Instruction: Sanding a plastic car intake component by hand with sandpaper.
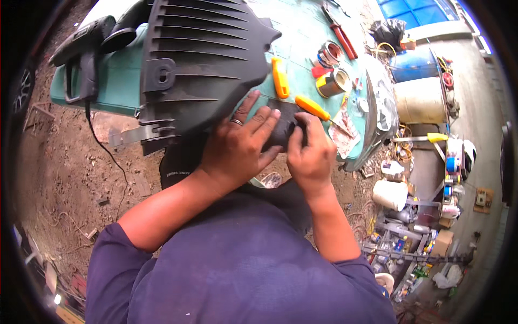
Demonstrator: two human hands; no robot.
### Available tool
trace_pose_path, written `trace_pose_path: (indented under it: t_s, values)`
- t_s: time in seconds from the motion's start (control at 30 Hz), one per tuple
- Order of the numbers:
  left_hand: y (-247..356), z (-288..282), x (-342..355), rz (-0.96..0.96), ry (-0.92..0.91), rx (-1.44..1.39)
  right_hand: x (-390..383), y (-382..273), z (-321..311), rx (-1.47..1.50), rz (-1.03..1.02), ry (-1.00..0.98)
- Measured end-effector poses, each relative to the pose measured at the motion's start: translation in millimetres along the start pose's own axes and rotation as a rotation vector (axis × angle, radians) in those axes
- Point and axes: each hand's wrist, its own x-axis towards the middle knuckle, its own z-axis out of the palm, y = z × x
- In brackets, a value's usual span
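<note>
A small dark, flat piece [279, 114], maybe sheet or sandpaper, lies at the near edge of the green table [297, 70]. My left hand [237, 137] rests over its left side, fingers stretched out and ring finger ringed. My right hand [312, 154] has its thumb and fingers pinched at the piece's right edge; what is under the fingertips is partly hidden. Left of my hands, a large black ribbed plastic housing [202, 59] with a metal clip [141, 133] lies on the table, touching or close to my left hand.
Two yellow-handled tools [280, 78] lie beyond my hands, with open cans [333, 82] and red-handled pliers [343, 40] farther right. A heat gun [83, 54] with a hanging cord stands at the left. Clear plastic [382, 100] covers the table's right end; a white bucket [389, 195] stands beyond.
</note>
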Motion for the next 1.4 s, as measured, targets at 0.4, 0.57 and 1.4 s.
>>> trace_pose_path:
  t_s: [0.4,0.57,1.4]
  values:
    - [-2,0,2,0.019,-0.029,0.0,-31,-1,-13,0.025,0.024,-0.024]
    - [0,-4,3,0.037,-0.006,0.06,-52,-8,-52,0.986,0.546,-0.038]
    - [102,-45,58,-0.239,-0.313,-0.702,-64,2,-94,1.422,0.589,0.06]
